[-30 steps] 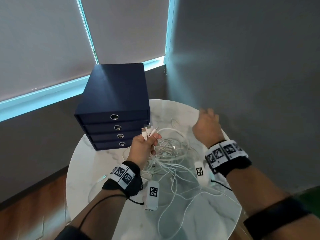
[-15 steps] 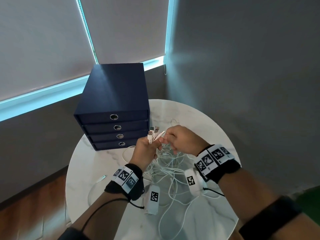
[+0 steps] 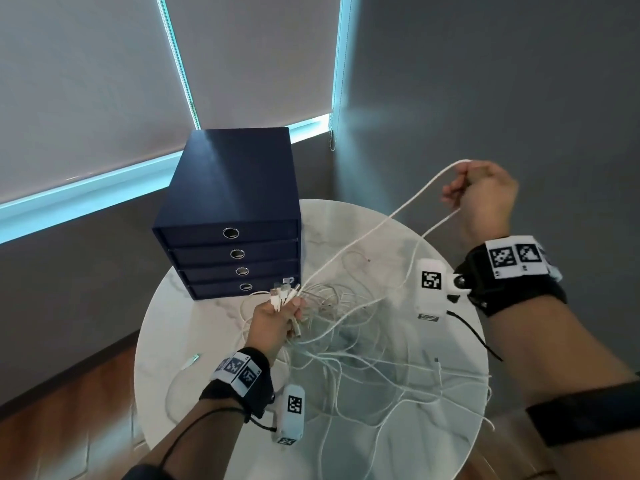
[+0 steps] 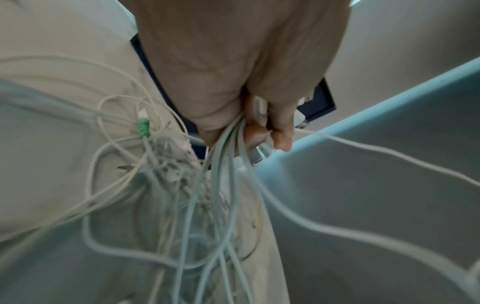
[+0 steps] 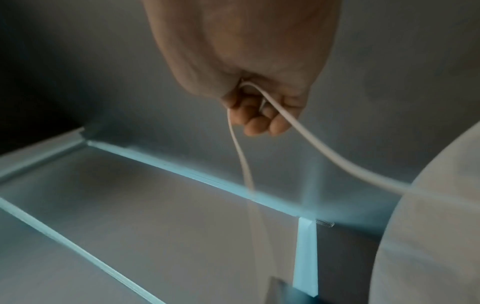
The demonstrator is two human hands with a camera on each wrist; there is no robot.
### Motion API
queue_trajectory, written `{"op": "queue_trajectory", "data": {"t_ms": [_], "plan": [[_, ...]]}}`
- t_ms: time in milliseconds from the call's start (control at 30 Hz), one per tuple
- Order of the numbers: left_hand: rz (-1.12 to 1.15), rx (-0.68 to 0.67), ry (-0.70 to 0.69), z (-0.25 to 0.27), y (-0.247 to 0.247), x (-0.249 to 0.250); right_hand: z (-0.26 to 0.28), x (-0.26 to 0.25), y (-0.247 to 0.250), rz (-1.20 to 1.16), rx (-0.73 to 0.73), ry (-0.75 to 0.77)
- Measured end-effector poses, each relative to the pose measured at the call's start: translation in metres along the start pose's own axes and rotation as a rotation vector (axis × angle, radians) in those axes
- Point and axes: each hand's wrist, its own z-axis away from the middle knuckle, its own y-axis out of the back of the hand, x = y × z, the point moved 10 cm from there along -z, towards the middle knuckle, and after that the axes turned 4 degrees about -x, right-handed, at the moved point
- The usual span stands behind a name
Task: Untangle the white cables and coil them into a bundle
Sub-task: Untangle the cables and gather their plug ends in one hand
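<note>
White cables [image 3: 346,344] lie in a loose tangle over the middle of the round marble table [image 3: 460,403], spreading toward its near and right edges, with one green-tipped end [image 3: 192,359] near the left edge. The left hand [image 3: 273,320] grips a cluster of connector ends [image 3: 282,292] just in front of the dark blue drawer box [image 3: 228,216], which stands at the table's far left edge; from the left wrist view its fingers [image 4: 280,135] curl round several strands and a metal plug. The right hand [image 3: 483,195] is raised above the far right edge, well apart from the left, its fingers [image 5: 259,121] closed on one single cable [image 3: 381,223] that loops through the fist, one run stretching taut back to the left hand's cluster, the other dropping toward the heap. This looks like the untangling stage: one strand is being drawn out of the mass while its end stays anchored. Coiling has not begun. The next move likely calls for following this strand to where it meets the heap, then freeing it gently where it crosses other loops, since a hard pull could tighten a knot or drag the pile off the table.
</note>
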Motion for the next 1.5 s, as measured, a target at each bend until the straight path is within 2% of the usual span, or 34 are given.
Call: {"op": "queue_trajectory", "data": {"t_ms": [67, 133, 200, 233, 300, 333, 433, 500, 600, 700, 767, 833, 900, 967, 1000, 1033, 1067, 1133, 1167, 1200, 1300, 1500], "plan": [[-0.012, 0.022, -0.042, -0.001, 0.003, 0.015, -0.004, 0.021, 0.008, 0.219, -0.040, -0.061], [-0.061, 0.009, -0.099, -0.002, -0.003, 0.035, -0.002, 0.048, 0.008, 0.641, -0.154, -0.062], [-0.095, -0.026, -0.146, -0.002, -0.016, 0.054, 0.016, 0.063, -0.009, 1.056, -0.318, 0.047], [-0.110, -0.050, -0.159, -0.001, -0.023, 0.061, 0.033, 0.068, -0.023, 1.130, -0.419, 0.123], [-0.138, -0.092, -0.173, -0.001, -0.038, 0.070, 0.073, 0.077, -0.057, 1.070, -0.659, 0.259], [-0.147, -0.112, -0.172, -0.001, -0.044, 0.071, 0.094, 0.083, -0.071, 1.004, -0.795, 0.277], [-0.144, -0.136, -0.155, -0.001, -0.050, 0.068, 0.136, 0.098, -0.094, 0.939, -1.043, 0.213], [-0.145, -0.124, -0.137, -0.001, -0.047, 0.065, 0.134, 0.101, -0.095, 0.921, -1.040, 0.174], [-0.096, -0.155, -0.107, 0.004, -0.046, 0.061, 0.108, 0.103, -0.079, 0.890, -0.904, 0.138], [-0.023, -0.134, -0.071, 0.007, -0.038, 0.055, 0.058, 0.090, -0.034, 0.835, -0.539, 0.092], [0.055, -0.089, -0.039, 0.006, -0.030, 0.052, 0.026, 0.089, 0.009, 0.898, -0.302, 0.021], [0.149, -0.060, -0.007, 0.005, -0.027, 0.051, 0.009, 0.098, 0.052, 1.050, -0.147, -0.095], [0.235, -0.049, 0.009, 0.005, -0.030, 0.054, 0.013, 0.109, 0.079, 1.200, -0.076, -0.204], [0.296, -0.060, 0.028, 0.005, -0.039, 0.056, 0.029, 0.112, 0.066, 1.169, -0.124, -0.094], [0.318, -0.073, 0.039, 0.004, -0.046, 0.057, 0.041, 0.115, 0.046, 1.041, -0.234, -0.033], [0.333, -0.087, 0.046, 0.004, -0.053, 0.058, 0.060, 0.122, 0.020, 0.867, -0.409, -0.032], [0.344, -0.100, 0.047, 0.003, -0.060, 0.060, 0.086, 0.130, -0.009, 0.728, -0.631, -0.096], [0.374, -0.116, 0.034, 0.004, -0.074, 0.066, 0.149, 0.149, -0.058, 0.596, -1.036, -0.268], [0.409, -0.122, 0.027, 0.005, -0.080, 0.070, 0.175, 0.155, -0.074, 0.559, -1.158, -0.318], [0.460, -0.127, 0.021, 0.005, -0.083, 0.076, 0.192, 0.158, -0.083, 0.588, -1.211, -0.322], [0.594, -0.122, -0.006, 0.002, -0.075, 0.097, 0.190, 0.173, -0.073, 0.840, -1.155, -0.223], [0.680, -0.045, -0.109, -0.006, -0.025, 0.131, 0.127, 0.199, 0.020, 1.174, -0.963, -0.218]]}}
